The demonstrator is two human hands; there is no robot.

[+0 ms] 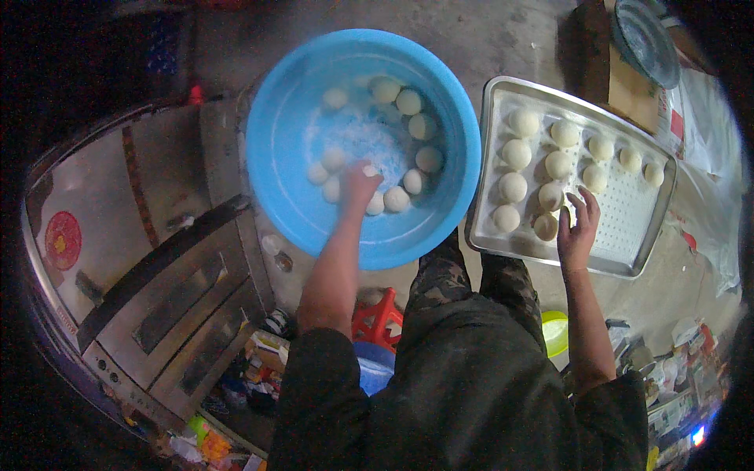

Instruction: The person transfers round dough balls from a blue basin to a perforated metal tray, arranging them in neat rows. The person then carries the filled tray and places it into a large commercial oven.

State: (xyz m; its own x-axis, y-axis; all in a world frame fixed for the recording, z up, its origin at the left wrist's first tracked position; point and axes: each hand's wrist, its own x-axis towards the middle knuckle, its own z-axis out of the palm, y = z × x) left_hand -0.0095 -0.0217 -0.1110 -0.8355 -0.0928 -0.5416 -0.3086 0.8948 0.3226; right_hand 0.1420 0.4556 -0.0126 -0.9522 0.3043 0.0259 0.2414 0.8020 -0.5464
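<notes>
A large blue plastic basin (271, 118) holds several round pale dough balls (396, 199) and a dusting of what looks like flour on its bottom. Inside it, my left hand (360, 179) has its fingers closed on a small pale dough ball (370, 171), mostly hidden by the hand. At the right, a metal baking tray (618, 235) with a dimpled bottom carries more dough balls (516, 154) in uneven rows. My right hand (578, 221) is over the tray with fingers spread, close beside the dough balls of the second row from the left; nothing shows in it.
A metal deck oven (177, 318) stands at the left. Between it and my legs are a red plastic stool (380, 318) and a blue bucket (374, 368). A cardboard box (633, 88) with a round basin (647, 44) is beyond the tray; a yellow-green bowl (554, 332) is below it.
</notes>
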